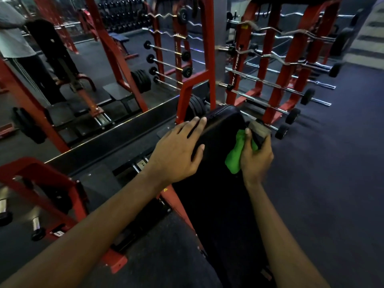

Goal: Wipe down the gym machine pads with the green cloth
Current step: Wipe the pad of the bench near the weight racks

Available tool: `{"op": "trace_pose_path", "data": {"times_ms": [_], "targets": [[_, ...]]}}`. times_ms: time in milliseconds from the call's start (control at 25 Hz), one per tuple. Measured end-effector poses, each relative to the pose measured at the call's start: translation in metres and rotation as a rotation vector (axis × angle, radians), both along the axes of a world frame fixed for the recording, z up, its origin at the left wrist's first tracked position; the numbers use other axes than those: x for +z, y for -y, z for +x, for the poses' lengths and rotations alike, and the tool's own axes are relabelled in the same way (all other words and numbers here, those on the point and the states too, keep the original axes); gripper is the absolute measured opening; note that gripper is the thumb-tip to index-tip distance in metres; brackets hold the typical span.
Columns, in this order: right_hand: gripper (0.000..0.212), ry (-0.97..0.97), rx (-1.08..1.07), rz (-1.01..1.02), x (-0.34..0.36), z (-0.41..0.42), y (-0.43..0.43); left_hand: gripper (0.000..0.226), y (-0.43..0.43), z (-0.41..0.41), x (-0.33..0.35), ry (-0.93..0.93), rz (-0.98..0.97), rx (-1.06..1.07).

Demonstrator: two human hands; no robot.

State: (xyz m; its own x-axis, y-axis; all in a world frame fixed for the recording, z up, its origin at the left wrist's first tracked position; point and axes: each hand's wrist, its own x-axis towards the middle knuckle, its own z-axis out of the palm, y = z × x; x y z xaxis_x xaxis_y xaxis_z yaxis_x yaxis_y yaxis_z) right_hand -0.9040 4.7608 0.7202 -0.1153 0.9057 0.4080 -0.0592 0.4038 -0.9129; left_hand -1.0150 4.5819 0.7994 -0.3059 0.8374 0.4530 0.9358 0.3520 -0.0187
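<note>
Two hands on smooth black pad (220, 142); right hand (256, 156) grips crumpled green cloth (235, 156).

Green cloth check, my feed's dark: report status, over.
Left hand flat on black pad. Right hand grips green cloth at pad's right edge. Nothing blocking.

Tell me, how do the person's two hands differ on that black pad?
The left hand lies flat with fingers spread; the right hand is curled. The left hand holds nothing, while the right hand grips the green cloth. The left hand rests on the left edge of the black pad, the right hand at its right edge. Both are near the pad's far end.
</note>
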Motion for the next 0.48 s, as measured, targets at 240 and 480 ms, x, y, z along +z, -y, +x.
{"op": "trace_pose_path", "data": {"times_ms": [240, 480], "targets": [[0.034, 0.057, -0.044, -0.120, -0.031, 0.016, 0.003, 0.063, 0.003, 0.004, 0.002, 0.003, 0.009, 0.008], [0.035, 0.070, 0.035, 0.004, 0.026, -0.023, -0.021, 0.063, 0.002, 0.005, 0.001, 0.016, 0.012, 0.014]]}}
